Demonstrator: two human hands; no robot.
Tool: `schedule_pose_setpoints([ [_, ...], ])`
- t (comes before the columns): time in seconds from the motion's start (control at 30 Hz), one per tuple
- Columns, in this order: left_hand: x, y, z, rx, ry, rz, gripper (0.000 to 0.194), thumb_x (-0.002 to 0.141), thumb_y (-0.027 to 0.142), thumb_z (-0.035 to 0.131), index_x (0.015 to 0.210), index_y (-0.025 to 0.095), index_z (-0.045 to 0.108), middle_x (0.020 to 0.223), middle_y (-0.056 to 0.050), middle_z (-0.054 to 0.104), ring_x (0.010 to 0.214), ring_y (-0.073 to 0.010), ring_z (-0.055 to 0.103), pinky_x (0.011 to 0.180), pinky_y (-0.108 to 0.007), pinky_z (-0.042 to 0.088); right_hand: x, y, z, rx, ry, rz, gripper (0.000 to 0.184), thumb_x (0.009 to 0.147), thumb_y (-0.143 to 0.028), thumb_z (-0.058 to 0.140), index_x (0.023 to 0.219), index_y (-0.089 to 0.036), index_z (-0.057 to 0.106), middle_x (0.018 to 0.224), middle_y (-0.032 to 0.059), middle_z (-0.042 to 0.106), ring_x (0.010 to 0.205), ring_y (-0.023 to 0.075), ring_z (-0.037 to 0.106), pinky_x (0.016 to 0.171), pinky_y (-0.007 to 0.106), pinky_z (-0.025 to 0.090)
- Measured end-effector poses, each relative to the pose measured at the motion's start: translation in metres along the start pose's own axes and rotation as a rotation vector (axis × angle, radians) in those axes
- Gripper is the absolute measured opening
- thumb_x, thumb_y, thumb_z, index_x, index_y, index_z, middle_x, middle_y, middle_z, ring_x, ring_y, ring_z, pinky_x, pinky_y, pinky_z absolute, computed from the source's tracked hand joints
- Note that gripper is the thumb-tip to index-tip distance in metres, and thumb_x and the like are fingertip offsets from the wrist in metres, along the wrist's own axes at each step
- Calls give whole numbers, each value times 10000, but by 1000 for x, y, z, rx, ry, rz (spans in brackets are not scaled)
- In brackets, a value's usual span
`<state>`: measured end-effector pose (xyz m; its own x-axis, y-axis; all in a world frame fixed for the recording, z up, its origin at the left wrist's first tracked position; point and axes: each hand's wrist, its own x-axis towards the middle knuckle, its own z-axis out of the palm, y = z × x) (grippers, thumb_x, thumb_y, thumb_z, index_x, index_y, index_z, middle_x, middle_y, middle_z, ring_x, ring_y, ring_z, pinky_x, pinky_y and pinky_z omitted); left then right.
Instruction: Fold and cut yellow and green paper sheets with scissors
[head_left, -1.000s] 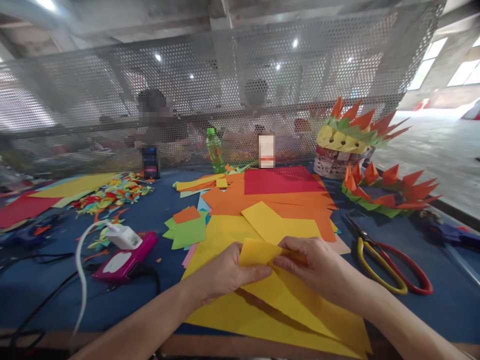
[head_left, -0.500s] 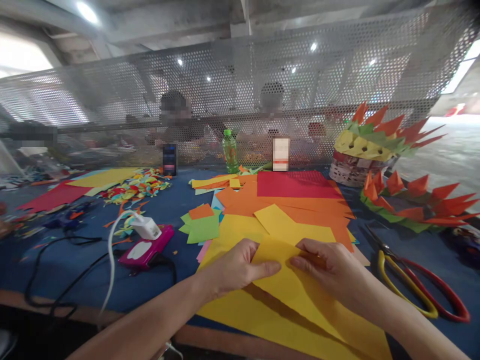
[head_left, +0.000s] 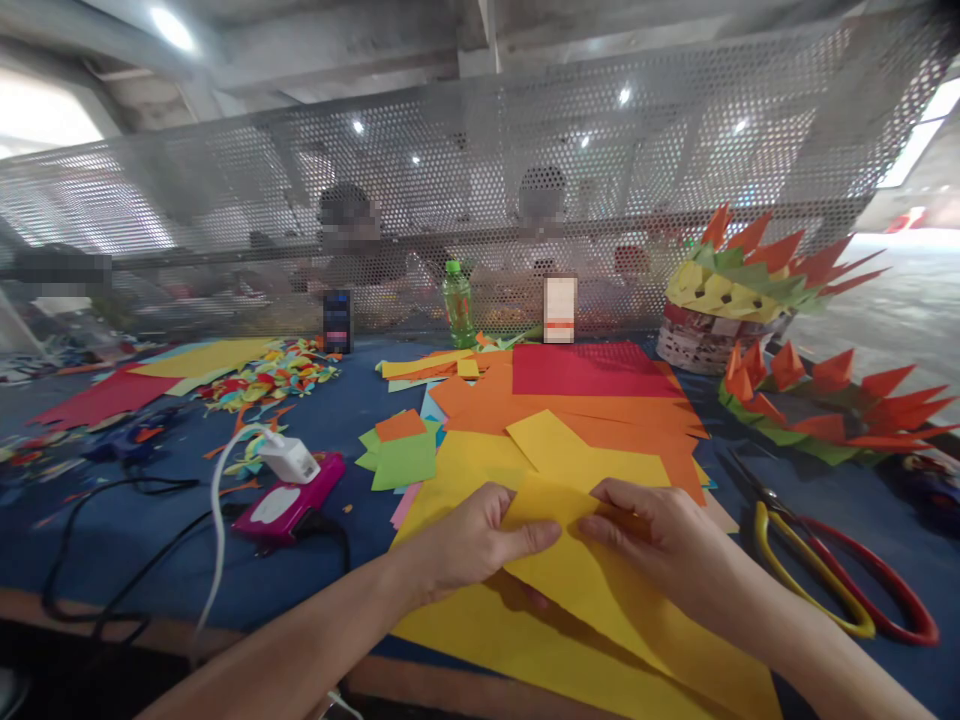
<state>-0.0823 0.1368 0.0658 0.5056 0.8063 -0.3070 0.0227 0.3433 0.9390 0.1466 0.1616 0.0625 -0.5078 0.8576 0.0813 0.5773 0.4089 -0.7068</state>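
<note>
A sheet of yellow paper [head_left: 592, 565] is held up between both hands, above a larger yellow sheet [head_left: 465, 625] on the table. My left hand [head_left: 491, 535] pinches its left side, thumb on top and fingers mostly hidden underneath. On the right side, my right hand [head_left: 649, 530] grips the same paper, thumb and forefinger close to a fold or edge. Just beyond the hands lies a small yellow piece [head_left: 547, 440], and behind it are orange sheets [head_left: 495, 400] and a red sheet [head_left: 592, 368].
Scissors [head_left: 810, 570] with red and yellow handles lie at right, before two paper crowns [head_left: 724, 300]. Left are a magenta power strip [head_left: 289, 505] with a white plug [head_left: 291, 458], green squares [head_left: 405, 458] and paper scraps [head_left: 281, 375]. A green bottle [head_left: 457, 305] stands near the mesh screen [head_left: 465, 210].
Both hands keep their grip on the yellow paper in nearly the same place. The front edge of the held sheet looks slightly shifted, and the whole view has moved a little.
</note>
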Motion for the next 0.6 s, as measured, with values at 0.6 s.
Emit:
schedule_pose_setpoints([
  [0.6, 0, 4, 2, 3, -18, -38, 567, 794, 575, 755, 1248, 239, 702, 991, -81, 779, 905, -233, 732, 621, -234, 577, 0, 0, 1, -4, 3, -12, 322, 978, -430, 515, 738, -215, 519, 617, -50, 525, 582, 114, 405, 533, 242, 302],
])
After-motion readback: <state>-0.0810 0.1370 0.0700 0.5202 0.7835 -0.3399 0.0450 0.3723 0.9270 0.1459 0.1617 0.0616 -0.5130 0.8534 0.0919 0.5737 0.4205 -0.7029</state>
